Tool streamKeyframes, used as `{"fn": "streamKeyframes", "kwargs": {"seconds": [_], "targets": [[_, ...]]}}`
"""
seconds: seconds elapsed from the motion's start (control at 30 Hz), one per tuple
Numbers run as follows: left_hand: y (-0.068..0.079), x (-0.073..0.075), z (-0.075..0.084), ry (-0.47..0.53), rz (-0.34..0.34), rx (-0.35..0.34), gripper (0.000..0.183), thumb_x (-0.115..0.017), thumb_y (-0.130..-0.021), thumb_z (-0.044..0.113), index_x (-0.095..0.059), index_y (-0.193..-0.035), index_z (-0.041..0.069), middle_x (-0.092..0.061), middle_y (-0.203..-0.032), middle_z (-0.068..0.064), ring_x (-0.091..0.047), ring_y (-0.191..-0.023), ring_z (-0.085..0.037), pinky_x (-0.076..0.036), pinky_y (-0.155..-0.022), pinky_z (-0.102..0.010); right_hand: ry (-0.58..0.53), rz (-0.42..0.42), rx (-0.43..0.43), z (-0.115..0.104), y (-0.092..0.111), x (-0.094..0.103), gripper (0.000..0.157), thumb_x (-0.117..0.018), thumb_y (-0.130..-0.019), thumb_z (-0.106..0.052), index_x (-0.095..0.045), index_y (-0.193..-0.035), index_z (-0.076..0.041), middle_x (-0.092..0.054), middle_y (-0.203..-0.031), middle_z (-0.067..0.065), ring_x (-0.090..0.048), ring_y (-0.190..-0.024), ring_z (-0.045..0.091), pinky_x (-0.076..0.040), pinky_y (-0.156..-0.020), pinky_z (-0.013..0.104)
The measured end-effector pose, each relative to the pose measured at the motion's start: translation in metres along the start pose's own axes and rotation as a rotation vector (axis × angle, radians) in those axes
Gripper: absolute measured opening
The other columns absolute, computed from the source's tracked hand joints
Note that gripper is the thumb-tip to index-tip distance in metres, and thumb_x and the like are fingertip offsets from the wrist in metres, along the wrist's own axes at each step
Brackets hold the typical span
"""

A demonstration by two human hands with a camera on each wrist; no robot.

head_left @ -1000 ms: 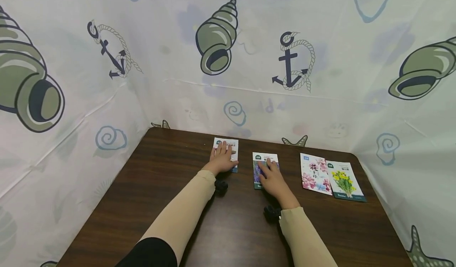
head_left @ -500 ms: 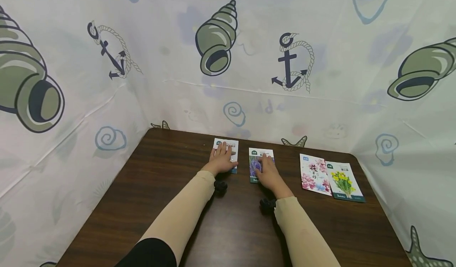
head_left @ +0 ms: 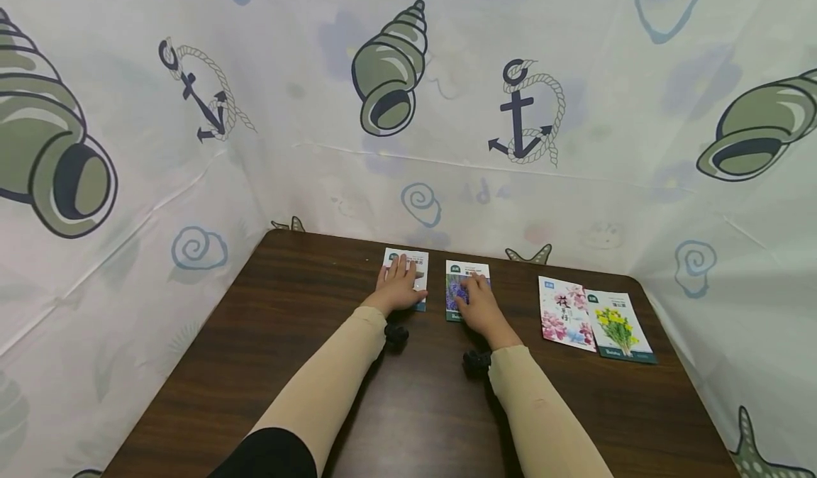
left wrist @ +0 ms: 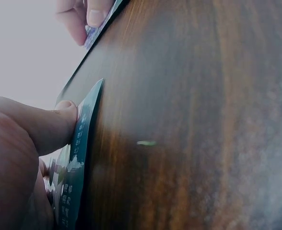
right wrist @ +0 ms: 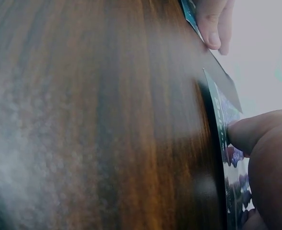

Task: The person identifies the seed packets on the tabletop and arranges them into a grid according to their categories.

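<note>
On the far part of the table, my left hand (head_left: 396, 290) rests with spread fingers over a white seed packet (head_left: 422, 264) that has a dark teal lower edge. Most of its picture is hidden under the hand. In the left wrist view the thumb presses on this packet (left wrist: 78, 143). My right hand (head_left: 483, 306) lies on a seed packet with purple flowers (head_left: 454, 290), just right of the first. Fingers and thumb rest on its face, covering its right side. The right wrist view has the thumb on the purple-flower packet (right wrist: 221, 122) near its lower edge.
To the right lie a pink-blossom packet (head_left: 564, 315) and a packet with yellow flowers (head_left: 615, 329), side by side, slightly tilted. A small green scrap (left wrist: 146, 143) is on the brown wooden table (head_left: 287, 322). Patterned cloth (head_left: 319, 180) hangs around the table's back and sides.
My right hand has slid the purple-flower packet away from me and slightly left, closer to the left packet. The left hand and its packet have stayed in place.
</note>
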State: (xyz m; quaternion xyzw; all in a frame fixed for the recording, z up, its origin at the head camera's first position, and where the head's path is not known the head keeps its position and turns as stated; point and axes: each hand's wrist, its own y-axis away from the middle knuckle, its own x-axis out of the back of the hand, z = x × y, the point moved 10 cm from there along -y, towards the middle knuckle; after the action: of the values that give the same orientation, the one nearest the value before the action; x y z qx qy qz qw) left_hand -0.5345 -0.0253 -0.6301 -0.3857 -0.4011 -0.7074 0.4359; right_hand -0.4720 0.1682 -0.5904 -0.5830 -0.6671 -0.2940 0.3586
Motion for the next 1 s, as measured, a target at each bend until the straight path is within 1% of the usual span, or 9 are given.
{"fn": "streamKeyframes", "kwargs": {"seconds": [0.07,0.13,0.3,0.4,0.53,0.67,0.77,0.9,1.0], "targets": [[-0.0004,-0.0009,-0.0003,-0.004,0.001,-0.002,0.097,-0.054,-0.109,0.062,-0.004,-0.178,0.016,0.018,-0.183,-0.009,0.020,-0.171,-0.029,0.012,-0.136,-0.058,-0.006,0.019,0.003,-0.0004,0.0002,0.0013,0.041,-0.063,-0.112,-0.020,-0.054,-0.147,0.000,-0.026,-0.174,0.029,-0.032,-0.162,0.051,-0.034,-0.129,0.063],[-0.0005,-0.0013,-0.0005,-0.011,0.002,-0.002,0.097,-0.053,-0.109,0.062,-0.003,-0.178,0.016,0.019,-0.183,-0.008,0.020,-0.171,-0.028,0.012,-0.137,-0.059,-0.016,0.029,0.003,-0.0006,0.0008,0.0020,0.042,-0.063,-0.112,-0.021,-0.055,-0.147,0.000,-0.029,-0.170,0.029,-0.036,-0.159,0.052,-0.036,-0.128,0.063],[0.0008,-0.0006,0.0006,-0.012,0.005,-0.007,0.096,-0.053,-0.109,0.063,-0.003,-0.178,0.017,0.018,-0.183,-0.008,0.019,-0.171,-0.029,0.012,-0.136,-0.059,-0.054,0.044,0.020,-0.0003,0.0007,0.0031,0.048,-0.065,-0.109,-0.021,-0.055,-0.150,0.003,-0.033,-0.167,0.031,-0.037,-0.159,0.052,-0.035,-0.129,0.063],[0.0021,0.0007,0.0016,-0.006,0.010,-0.013,0.096,-0.053,-0.109,0.062,-0.003,-0.178,0.016,0.017,-0.184,-0.009,0.019,-0.171,-0.029,0.012,-0.136,-0.059,-0.037,0.031,0.033,0.0009,0.0000,0.0016,0.055,-0.065,-0.108,-0.022,-0.053,-0.155,0.004,-0.033,-0.169,0.032,-0.032,-0.162,0.051,-0.031,-0.131,0.063],[0.0040,0.0010,0.0021,-0.002,0.001,-0.011,0.095,-0.052,-0.110,0.061,-0.002,-0.177,0.016,0.019,-0.183,-0.009,0.020,-0.170,-0.029,0.013,-0.136,-0.058,0.027,-0.024,0.016,0.0026,0.0017,-0.0033,0.063,-0.062,-0.112,-0.028,-0.043,-0.166,-0.001,-0.024,-0.178,0.028,-0.020,-0.168,0.047,-0.024,-0.134,0.063],[0.0057,0.0013,0.0032,0.007,-0.008,-0.007,0.094,-0.050,-0.111,0.061,0.000,-0.177,0.018,0.021,-0.183,-0.007,0.023,-0.170,-0.027,0.015,-0.136,-0.057,0.070,-0.063,-0.009,0.0014,0.0033,-0.0063,0.066,-0.057,-0.115,-0.034,-0.035,-0.172,-0.009,-0.015,-0.182,0.024,-0.009,-0.171,0.044,-0.017,-0.135,0.066],[0.0060,0.0012,0.0040,0.010,-0.012,-0.009,0.094,-0.050,-0.110,0.062,0.000,-0.177,0.018,0.022,-0.182,-0.007,0.023,-0.170,-0.027,0.014,-0.136,-0.057,0.084,-0.069,-0.019,0.0004,0.0029,-0.0064,0.067,-0.056,-0.115,-0.036,-0.033,-0.173,-0.011,-0.014,-0.183,0.022,-0.008,-0.171,0.043,-0.017,-0.135,0.066],[0.0040,-0.0010,0.0025,0.001,-0.022,-0.005,0.095,-0.051,-0.110,0.062,0.000,-0.177,0.018,0.022,-0.182,-0.007,0.023,-0.170,-0.027,0.013,-0.137,-0.057,0.028,-0.091,-0.023,0.0004,0.0010,-0.0064,0.065,-0.052,-0.116,-0.035,-0.033,-0.173,-0.011,-0.013,-0.184,0.020,-0.005,-0.172,0.041,-0.014,-0.135,0.066],[0.0032,-0.0008,0.0015,0.002,-0.021,0.000,0.095,-0.051,-0.110,0.062,-0.001,-0.177,0.018,0.022,-0.182,-0.006,0.023,-0.170,-0.027,0.013,-0.137,-0.057,-0.018,-0.112,-0.002,0.0011,-0.0006,-0.0056,0.065,-0.054,-0.115,-0.030,-0.033,-0.173,-0.010,-0.012,-0.183,0.020,-0.002,-0.172,0.041,-0.013,-0.135,0.066]]}}
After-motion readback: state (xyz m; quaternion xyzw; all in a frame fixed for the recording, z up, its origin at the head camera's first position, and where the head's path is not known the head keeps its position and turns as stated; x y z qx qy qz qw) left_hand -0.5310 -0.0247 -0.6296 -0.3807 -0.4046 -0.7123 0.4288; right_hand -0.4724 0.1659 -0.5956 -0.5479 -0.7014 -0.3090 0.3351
